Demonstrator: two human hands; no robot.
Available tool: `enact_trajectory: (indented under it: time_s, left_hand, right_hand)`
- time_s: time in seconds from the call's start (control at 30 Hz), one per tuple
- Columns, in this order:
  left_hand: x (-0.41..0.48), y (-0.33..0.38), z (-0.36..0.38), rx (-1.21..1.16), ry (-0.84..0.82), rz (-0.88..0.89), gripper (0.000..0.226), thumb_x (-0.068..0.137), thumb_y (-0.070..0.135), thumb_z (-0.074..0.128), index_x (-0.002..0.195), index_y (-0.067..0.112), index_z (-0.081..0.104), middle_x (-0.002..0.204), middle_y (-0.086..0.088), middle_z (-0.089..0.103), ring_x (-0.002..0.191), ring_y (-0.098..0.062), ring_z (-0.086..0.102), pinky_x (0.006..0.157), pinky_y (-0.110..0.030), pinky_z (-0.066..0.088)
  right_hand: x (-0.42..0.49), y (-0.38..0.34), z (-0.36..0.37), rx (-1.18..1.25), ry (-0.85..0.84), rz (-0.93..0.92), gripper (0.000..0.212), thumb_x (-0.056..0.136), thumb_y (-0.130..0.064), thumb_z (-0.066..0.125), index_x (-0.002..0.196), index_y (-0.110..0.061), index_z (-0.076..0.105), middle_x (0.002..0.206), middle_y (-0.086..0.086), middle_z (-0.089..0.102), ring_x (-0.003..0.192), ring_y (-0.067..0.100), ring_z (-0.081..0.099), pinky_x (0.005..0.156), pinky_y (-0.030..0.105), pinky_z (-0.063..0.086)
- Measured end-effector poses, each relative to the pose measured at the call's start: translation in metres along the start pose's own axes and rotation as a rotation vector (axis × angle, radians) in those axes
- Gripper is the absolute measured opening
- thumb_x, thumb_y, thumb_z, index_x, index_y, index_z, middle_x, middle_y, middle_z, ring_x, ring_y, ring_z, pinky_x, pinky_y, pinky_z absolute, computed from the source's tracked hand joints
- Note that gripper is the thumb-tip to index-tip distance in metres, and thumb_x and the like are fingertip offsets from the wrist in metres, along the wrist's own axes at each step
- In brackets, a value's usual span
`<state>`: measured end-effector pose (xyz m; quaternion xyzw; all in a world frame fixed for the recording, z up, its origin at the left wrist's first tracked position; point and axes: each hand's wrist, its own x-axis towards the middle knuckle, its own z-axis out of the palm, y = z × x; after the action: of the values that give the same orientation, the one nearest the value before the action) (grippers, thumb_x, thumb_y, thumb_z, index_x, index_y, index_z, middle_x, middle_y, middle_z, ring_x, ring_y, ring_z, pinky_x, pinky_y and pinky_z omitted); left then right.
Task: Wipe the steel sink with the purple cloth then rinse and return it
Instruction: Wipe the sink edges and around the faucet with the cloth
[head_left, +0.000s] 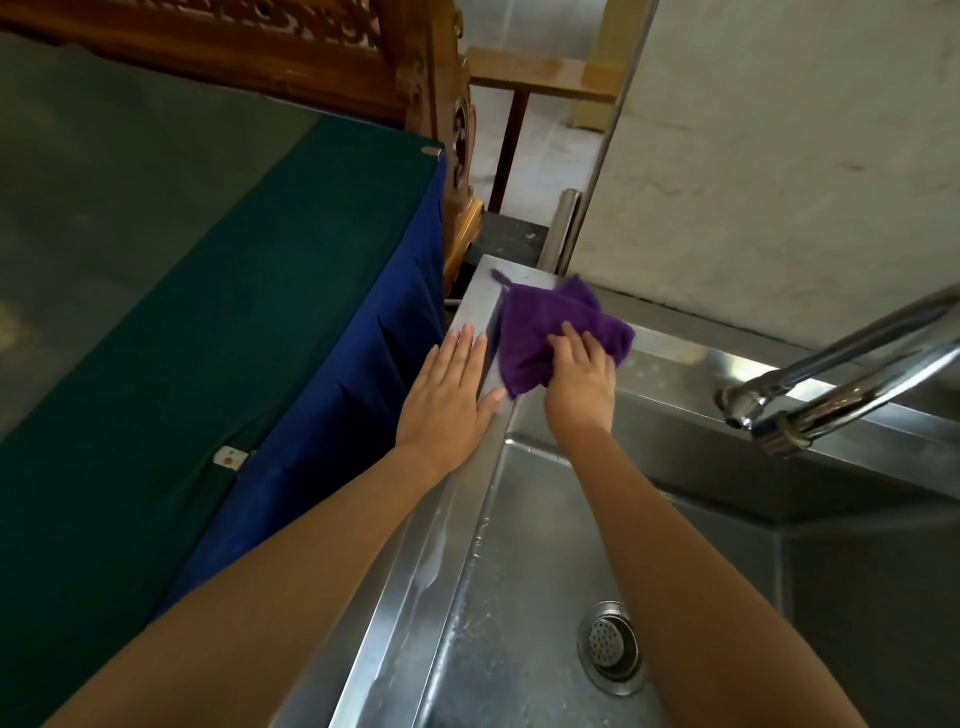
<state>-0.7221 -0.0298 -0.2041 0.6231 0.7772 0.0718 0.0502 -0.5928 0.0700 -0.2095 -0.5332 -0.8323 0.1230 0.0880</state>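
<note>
head view: your right hand (581, 375) is pressed down on the purple cloth (540, 332), fingers spread over it, holding it flat against the far left corner of the steel sink (467, 571). your left hand (449, 402) lies open and flat on the left rim, holding nothing, just beside the cloth. the two hands are apart but near each other.

the cloth sits on the rim corner, partly hanging into the bowl. i think you are wiping the rim now. keep your palm flat and push the cloth along the edge in long strokes, so no strip gets missed. let your left hand steady you.

near you the bowl looks wet, with the drain (609, 644) at the bottom. the tap (810, 395) reaches in from the right, ready for rinsing later. a green and blue covered table (208, 312) stands to the left.
</note>
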Motion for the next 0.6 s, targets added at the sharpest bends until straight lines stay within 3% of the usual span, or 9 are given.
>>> enact_trajectory:
  time_s: [0.2,0.33,0.4,0.5,0.6]
  left_hand:
    - [-0.001,-0.001,0.002,0.021,-0.022,0.001,0.065,0.095,0.051,0.008,0.143,0.012,-0.013,0.158,-0.009,-0.007,0.145,-0.017,-0.011,0.119,-0.035,-0.004]
    - [-0.001,-0.002,0.003,0.038,-0.024,0.0,0.069,0.094,0.054,0.007,0.145,0.01,-0.008,0.158,-0.01,-0.005,0.145,-0.018,-0.01,0.119,-0.035,-0.003]
    - [-0.002,-0.001,0.004,0.05,-0.005,0.002,0.07,0.093,0.055,0.004,0.145,0.009,-0.007,0.158,-0.01,-0.003,0.145,-0.018,-0.009,0.119,-0.035,-0.003]
    - [-0.001,-0.002,0.004,0.056,-0.003,0.003,0.072,0.09,0.056,-0.003,0.145,0.01,-0.007,0.158,-0.01,-0.003,0.145,-0.018,-0.009,0.119,-0.035,-0.003]
    - [-0.001,0.0,0.003,0.05,0.002,0.011,0.073,0.089,0.057,-0.005,0.145,0.01,-0.006,0.158,-0.01,-0.002,0.145,-0.018,-0.007,0.119,-0.035,-0.001]
  right_hand:
    - [-0.016,0.049,0.0,-0.071,0.064,0.358,0.057,0.096,-0.038,0.031,0.148,-0.017,0.022,0.158,0.01,0.012,0.146,0.035,0.004,0.118,0.051,0.001]
    - [-0.009,0.044,0.0,-0.133,0.005,0.408,0.066,0.096,-0.049,0.023,0.149,-0.012,0.011,0.157,0.02,0.005,0.144,0.042,0.0,0.116,0.055,0.001]
    - [-0.004,0.033,0.0,-0.126,-0.012,0.364,0.069,0.095,-0.051,0.023,0.149,-0.01,0.011,0.157,0.021,0.003,0.144,0.042,0.0,0.117,0.054,0.001]
    - [-0.004,0.015,0.005,-0.127,-0.051,0.12,0.063,0.096,-0.046,0.029,0.15,-0.015,0.012,0.158,0.014,0.005,0.145,0.037,0.001,0.117,0.049,-0.002]
    - [-0.004,0.023,-0.001,-0.017,-0.013,-0.038,0.054,0.094,-0.032,0.046,0.144,-0.019,0.03,0.155,0.007,0.025,0.141,0.032,0.02,0.118,0.047,0.016]
